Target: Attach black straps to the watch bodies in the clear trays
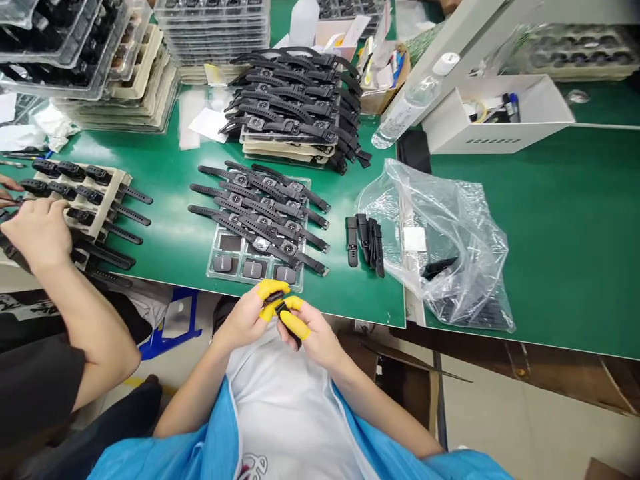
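Yellow covers are on the fingertips of both my hands, which meet just in front of the table edge. My left hand (250, 315) pinches a small dark watch body (273, 297). In my right hand (313, 332) is a black strap (290, 325), its upper end close to the watch body; whether they are joined is hidden by the fingers. Beyond my hands lies a clear tray (213, 267) with strapped watches (265, 222) across it and several square watch bodies (253, 269) in its front row. Loose black straps (370, 243) lie to the right of the tray.
A clear plastic bag (450, 233) with black straps lies on the right. Behind are stacked watches (295, 100), a bottle (415, 103), a white box (500, 137) and tray stacks (213, 40). At left, another person's hand (40, 230) works over a tray of watches (107, 207).
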A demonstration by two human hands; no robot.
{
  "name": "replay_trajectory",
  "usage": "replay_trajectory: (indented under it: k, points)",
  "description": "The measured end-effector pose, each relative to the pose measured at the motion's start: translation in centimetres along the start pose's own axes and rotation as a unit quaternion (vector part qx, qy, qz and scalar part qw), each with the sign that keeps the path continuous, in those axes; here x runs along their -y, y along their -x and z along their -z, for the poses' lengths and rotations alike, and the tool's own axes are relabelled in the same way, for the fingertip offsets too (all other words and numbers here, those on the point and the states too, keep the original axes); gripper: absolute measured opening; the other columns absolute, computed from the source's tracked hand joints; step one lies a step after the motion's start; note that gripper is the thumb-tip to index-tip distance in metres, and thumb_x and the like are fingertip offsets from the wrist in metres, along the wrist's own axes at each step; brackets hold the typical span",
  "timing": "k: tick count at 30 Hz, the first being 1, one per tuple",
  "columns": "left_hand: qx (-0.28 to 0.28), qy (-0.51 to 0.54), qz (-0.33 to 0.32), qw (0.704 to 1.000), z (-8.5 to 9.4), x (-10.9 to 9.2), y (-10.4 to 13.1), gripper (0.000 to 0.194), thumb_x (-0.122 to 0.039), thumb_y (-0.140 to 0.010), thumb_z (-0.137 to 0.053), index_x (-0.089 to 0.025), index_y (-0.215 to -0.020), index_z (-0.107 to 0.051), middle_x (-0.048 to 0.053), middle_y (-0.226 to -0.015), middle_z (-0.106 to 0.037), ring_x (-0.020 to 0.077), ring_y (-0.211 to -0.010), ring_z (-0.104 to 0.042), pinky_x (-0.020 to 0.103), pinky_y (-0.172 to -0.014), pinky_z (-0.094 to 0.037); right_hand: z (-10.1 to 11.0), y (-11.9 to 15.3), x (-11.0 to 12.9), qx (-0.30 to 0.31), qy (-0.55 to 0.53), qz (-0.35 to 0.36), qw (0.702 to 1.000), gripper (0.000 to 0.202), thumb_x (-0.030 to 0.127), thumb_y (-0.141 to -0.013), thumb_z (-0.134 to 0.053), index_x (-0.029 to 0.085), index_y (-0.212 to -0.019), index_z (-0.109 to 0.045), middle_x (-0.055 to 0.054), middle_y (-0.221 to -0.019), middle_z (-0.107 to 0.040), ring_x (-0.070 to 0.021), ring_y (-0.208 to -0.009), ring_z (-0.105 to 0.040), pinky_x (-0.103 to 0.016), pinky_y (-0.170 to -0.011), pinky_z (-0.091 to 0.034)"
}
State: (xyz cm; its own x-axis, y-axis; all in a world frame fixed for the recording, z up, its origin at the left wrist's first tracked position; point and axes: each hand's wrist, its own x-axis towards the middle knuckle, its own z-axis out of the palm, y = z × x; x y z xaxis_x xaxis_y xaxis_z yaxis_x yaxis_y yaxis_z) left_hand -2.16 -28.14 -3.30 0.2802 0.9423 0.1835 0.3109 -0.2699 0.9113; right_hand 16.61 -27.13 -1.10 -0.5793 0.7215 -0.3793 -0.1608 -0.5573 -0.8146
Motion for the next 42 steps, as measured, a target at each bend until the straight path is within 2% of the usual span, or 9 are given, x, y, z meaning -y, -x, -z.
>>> replay_trajectory:
  k: [3,6,11,16,24,31,37,42]
  points:
    - [0.037,-0.046,-0.052,0.997,0.9,-0.5,0.2,0.053,-0.006,-0.097,-0.045,-0.024,-0.146,-0.055,0.013,-0.136,-0.069,0.0246,-0.129,-0.065,0.044,-0.109,-0.057,0.1,0.3,-0.5,0.036,-0.009,-0.034,0.999,0.048,0.068,-0.090,-0.070,0.022,-0.093,-0.058,0.006,-0.057,-0.060,-0.0092,-0.042,-0.042,-0.023,-0.042,-0.029]
    - [0.054,-0.068,-0.068,0.994,1.3,-0.9,0.2,0.051,-0.009,-0.100,-0.046,-0.023,-0.148,-0.054,0.013,-0.133,-0.069,0.0251,-0.125,-0.067,0.044,-0.105,-0.059,0.5,0.4,-0.8,0.030,-0.023,-0.036,0.999,0.046,0.066,-0.090,-0.071,0.022,-0.089,-0.058,0.007,-0.053,-0.057,-0.0088,-0.040,-0.039,-0.023,-0.041,-0.028]
    - [0.024,-0.084,-0.088,0.992,0.7,-0.9,0.2,0.048,-0.012,-0.102,-0.046,-0.024,-0.148,-0.053,0.012,-0.129,-0.070,0.0244,-0.121,-0.068,0.042,-0.102,-0.060,0.4,0.4,-1.3,0.000,-0.050,-0.019,0.999,0.040,0.061,-0.091,-0.071,0.023,-0.090,-0.058,0.007,-0.051,-0.056,-0.0094,-0.040,-0.037,-0.023,-0.041,-0.027]
    - [0.017,-0.105,-0.082,0.991,0.3,-0.7,0.6,0.049,-0.011,-0.102,-0.045,-0.024,-0.149,-0.051,0.013,-0.130,-0.069,0.0250,-0.124,-0.066,0.042,-0.103,-0.059,0.1,0.4,-1.4,-0.006,-0.088,-0.017,0.996,0.038,0.058,-0.090,-0.073,0.023,-0.091,-0.059,0.009,-0.048,-0.053,-0.0096,-0.039,-0.034,-0.024,-0.042,-0.026]
    - [0.038,-0.156,-0.081,0.984,0.7,-0.9,0.4,0.053,-0.007,-0.097,-0.043,-0.024,-0.148,-0.050,0.012,-0.124,-0.066,0.0263,-0.115,-0.065,0.043,-0.098,-0.059,-0.6,0.4,-1.0,-0.034,-0.142,-0.012,0.989,0.039,0.056,-0.089,-0.075,0.024,-0.082,-0.053,0.010,-0.045,-0.046,-0.0088,-0.038,-0.030,-0.024,-0.042,-0.027]
    - [0.062,-0.119,-0.092,0.987,1.0,-2.0,0.2,0.052,-0.021,-0.104,-0.042,-0.020,-0.156,-0.043,0.016,-0.127,-0.062,0.0286,-0.115,-0.060,0.047,-0.099,-0.057,-0.4,0.5,-0.7,-0.029,-0.164,-0.041,0.985,0.042,0.057,-0.086,-0.078,0.024,-0.080,-0.052,0.011,-0.045,-0.044,-0.0076,-0.039,-0.025,-0.022,-0.040,-0.024]
    - [0.082,-0.210,-0.072,0.972,1.2,-2.0,0.3,0.045,-0.022,-0.101,-0.049,-0.018,-0.146,-0.054,0.015,-0.118,-0.064,0.0303,-0.111,-0.061,0.048,-0.096,-0.057,0.0,0.3,-0.7,-0.014,-0.151,-0.077,0.985,0.042,0.056,-0.086,-0.079,0.023,-0.079,-0.053,0.011,-0.047,-0.043,-0.0064,-0.040,-0.023,-0.020,-0.038,-0.023]
    - [0.088,-0.149,-0.072,0.982,1.4,-1.4,0.5,0.042,-0.021,-0.105,-0.044,-0.017,-0.146,-0.054,0.015,-0.121,-0.066,0.0274,-0.112,-0.062,0.044,-0.099,-0.058,-0.1,0.4,-1.2,-0.016,-0.132,-0.065,0.989,0.041,0.058,-0.088,-0.077,0.023,-0.086,-0.056,0.011,-0.048,-0.046,-0.0067,-0.039,-0.027,-0.021,-0.039,-0.025]
